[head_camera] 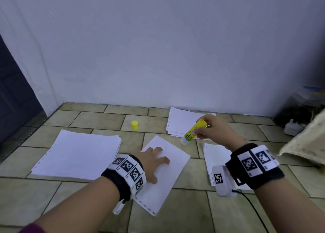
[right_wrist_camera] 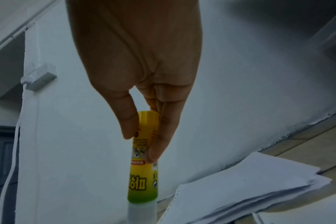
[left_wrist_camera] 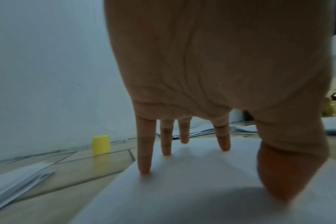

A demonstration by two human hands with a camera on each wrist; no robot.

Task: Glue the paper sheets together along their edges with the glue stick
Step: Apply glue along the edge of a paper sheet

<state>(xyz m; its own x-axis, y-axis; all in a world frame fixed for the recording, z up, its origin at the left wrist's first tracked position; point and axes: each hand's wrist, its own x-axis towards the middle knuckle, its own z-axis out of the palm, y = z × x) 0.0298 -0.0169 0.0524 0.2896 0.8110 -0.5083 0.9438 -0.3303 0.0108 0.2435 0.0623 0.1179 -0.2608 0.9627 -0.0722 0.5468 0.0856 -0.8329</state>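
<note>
Dim, bluish light throughout, soft shadow cast beneath the spread left hand (left_wrist_camera: pixel 211 72) on the white paper sheet (left_wrist_camera: pixel 192 189), wrist views blurred, noisy, straight lines bowed at the edges.

The tiled floor (head_camera: pixel 98 118) carries a single paper sheet (head_camera: pixel 168 173) under the left grip (head_camera: pixel 154 162), paper stacks (head_camera: pixel 77 153) beside it, and a yellow cap (head_camera: pixel 134 125) beyond its fingertips.
</note>
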